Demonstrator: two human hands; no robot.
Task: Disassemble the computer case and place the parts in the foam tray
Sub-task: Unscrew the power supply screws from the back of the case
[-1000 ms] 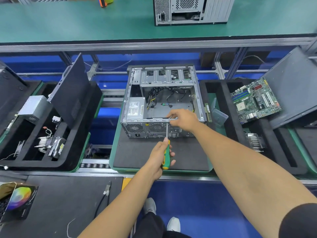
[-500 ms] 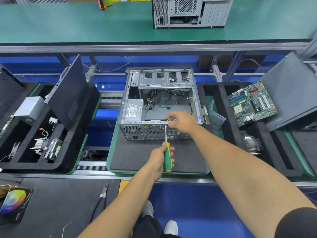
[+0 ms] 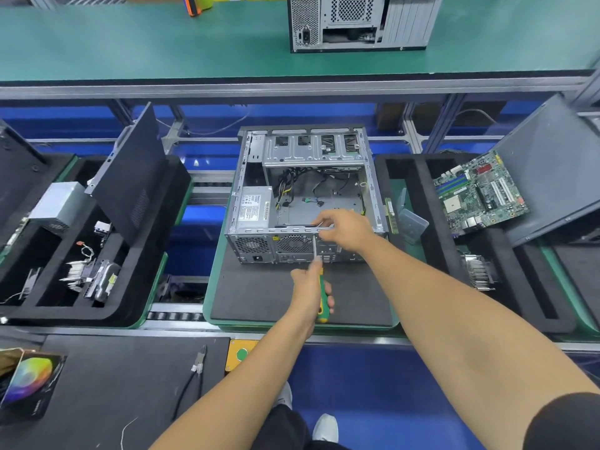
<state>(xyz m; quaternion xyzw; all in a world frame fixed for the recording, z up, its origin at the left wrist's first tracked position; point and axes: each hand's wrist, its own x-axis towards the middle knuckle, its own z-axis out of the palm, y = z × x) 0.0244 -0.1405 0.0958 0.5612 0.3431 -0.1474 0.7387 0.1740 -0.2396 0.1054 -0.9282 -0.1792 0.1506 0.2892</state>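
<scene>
An open case (image 3: 305,196) lies on a dark mat (image 3: 259,293). The left hand (image 3: 308,287) has a clenched grip on a screwdriver (image 3: 320,293), tip at the case's near edge. The right hand (image 3: 349,228) pinches that edge.

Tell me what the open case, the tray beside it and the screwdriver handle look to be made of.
Computer case: bare sheet metal, likely steel, grey, dull sheen, stamped slots.
Foam tray: black foam, matte, thick soft-edged walls.
Screwdriver handle: probably plastic or rubber, green and yellow, smooth; its shaft looks like bright metal.

The computer case (image 3: 303,193) is bare, dull grey sheet metal. The foam tray (image 3: 418,190) is matt black. The screwdriver (image 3: 321,297) has a glossy green-yellow plastic handle.
</scene>
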